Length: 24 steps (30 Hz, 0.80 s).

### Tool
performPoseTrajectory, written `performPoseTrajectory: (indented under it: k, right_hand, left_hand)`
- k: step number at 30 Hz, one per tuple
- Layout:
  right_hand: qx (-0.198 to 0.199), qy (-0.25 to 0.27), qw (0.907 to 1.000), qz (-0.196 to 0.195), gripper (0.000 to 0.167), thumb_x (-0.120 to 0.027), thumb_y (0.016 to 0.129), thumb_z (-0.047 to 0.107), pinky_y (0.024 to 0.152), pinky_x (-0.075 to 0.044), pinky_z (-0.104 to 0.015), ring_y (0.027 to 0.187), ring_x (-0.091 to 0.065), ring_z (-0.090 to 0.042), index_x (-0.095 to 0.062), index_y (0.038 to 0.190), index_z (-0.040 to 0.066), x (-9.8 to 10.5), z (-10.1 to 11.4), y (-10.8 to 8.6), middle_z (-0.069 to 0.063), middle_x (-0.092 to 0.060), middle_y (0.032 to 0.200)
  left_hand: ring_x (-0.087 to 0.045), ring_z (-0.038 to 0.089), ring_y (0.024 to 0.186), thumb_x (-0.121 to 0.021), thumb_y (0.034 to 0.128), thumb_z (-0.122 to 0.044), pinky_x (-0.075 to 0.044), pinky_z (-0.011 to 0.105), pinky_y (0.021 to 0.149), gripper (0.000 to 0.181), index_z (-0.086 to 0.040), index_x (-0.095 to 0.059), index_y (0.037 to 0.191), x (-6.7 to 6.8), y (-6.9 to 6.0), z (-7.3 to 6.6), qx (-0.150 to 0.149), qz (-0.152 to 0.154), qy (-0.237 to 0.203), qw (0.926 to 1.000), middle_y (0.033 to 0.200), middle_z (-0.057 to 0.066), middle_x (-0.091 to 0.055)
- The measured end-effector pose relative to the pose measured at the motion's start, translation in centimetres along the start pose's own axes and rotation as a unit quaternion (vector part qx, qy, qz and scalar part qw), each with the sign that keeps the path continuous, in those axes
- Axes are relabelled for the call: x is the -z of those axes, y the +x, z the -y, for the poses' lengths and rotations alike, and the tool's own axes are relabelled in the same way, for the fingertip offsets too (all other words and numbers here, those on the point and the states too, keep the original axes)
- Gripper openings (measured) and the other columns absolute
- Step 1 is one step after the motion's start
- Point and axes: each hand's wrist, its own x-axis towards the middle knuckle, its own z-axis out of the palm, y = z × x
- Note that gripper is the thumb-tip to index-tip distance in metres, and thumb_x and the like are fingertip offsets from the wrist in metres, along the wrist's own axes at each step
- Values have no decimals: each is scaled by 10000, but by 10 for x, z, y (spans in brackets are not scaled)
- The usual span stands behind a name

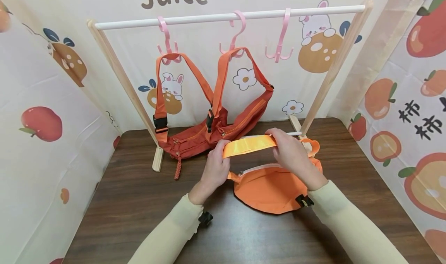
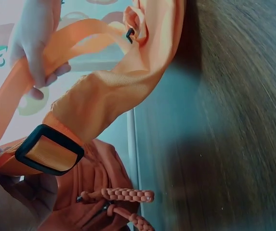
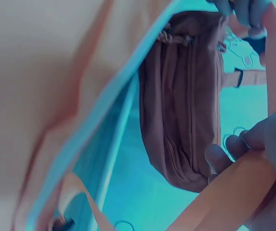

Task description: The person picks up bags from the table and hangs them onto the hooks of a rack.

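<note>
Both hands hold a bright orange strap (image 1: 249, 146) stretched between them, above the table. The left hand (image 1: 216, 165) grips the strap's left end; in the left wrist view a black slider buckle (image 2: 48, 149) sits right by its fingers. At the other end, the right hand (image 1: 290, 151) grips the strap with its fingers curled round it, as the right wrist view shows. Below hangs or rests the strap's orange waist bag (image 1: 270, 188), with a pale zipper along its top and a black buckle (image 1: 304, 201) at its lower right. Whether the bag touches the table is hard to tell.
Two rust-red waist bags (image 1: 189, 142) (image 1: 249, 115) hang by their straps from pink hooks on a white rail (image 1: 202, 19) with wooden legs. A third pink hook (image 1: 280, 43) holds nothing. A black buckle (image 1: 205, 218) shows beside the left sleeve, over the brown table (image 1: 118, 217).
</note>
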Motion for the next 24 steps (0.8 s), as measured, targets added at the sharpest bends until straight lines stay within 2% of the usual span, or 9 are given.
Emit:
performPoseTrajectory:
  k: [4,8,13,17,21,24]
  right_hand:
    - [27,33,9999,-152,445,-681,859,-123,780,-576,-558,972,-688,-356,-607,1276,17,10,-7,3,-185,-677,1203]
    - [-146,104,9997,-183,473,-662,836,-151,817,-566,-577,1016,-640,-361,-610,1275,17,21,-11,7,-191,-659,1231]
    - [-296,424,9983,-285,471,-603,825,-189,842,-566,-573,1007,-620,-361,-627,1263,-18,33,-14,12,-208,-643,1222]
    - [-291,732,9959,-435,468,-573,817,-208,794,-565,-526,890,-612,-331,-633,1242,-21,42,-14,18,-181,-662,1090]
    - [-253,869,9943,-559,467,-567,809,-214,679,-510,-433,751,-544,-271,-634,1219,0,48,-13,24,-120,-619,918]
    - [-208,901,9939,-605,470,-569,808,-210,645,-473,-386,711,-508,-245,-632,1219,8,52,-10,28,-106,-593,878]
  left_hand:
    - [-661,232,816,-516,993,113,-604,415,834,293,-5,-592,1251,3,0,2,62,-66,1,10000,1016,134,-679]
    - [-685,236,882,-529,1000,110,-603,427,894,274,-9,-599,1237,5,0,4,176,-120,50,9998,1084,139,-694]
    - [-697,230,901,-566,1004,96,-602,434,907,252,-21,-613,1222,8,0,3,339,-154,11,9993,1097,148,-711]
    - [-707,207,925,-591,1015,78,-592,431,936,237,-33,-621,1222,9,0,4,455,-159,-13,9988,1124,146,-727]
    - [-682,202,839,-605,1017,65,-602,423,908,233,-39,-625,1224,9,-1,6,502,-122,-22,9987,1051,157,-731]
    - [-654,201,796,-611,1016,53,-601,410,872,236,-46,-631,1229,9,-1,8,516,-107,-51,9986,991,140,-721]
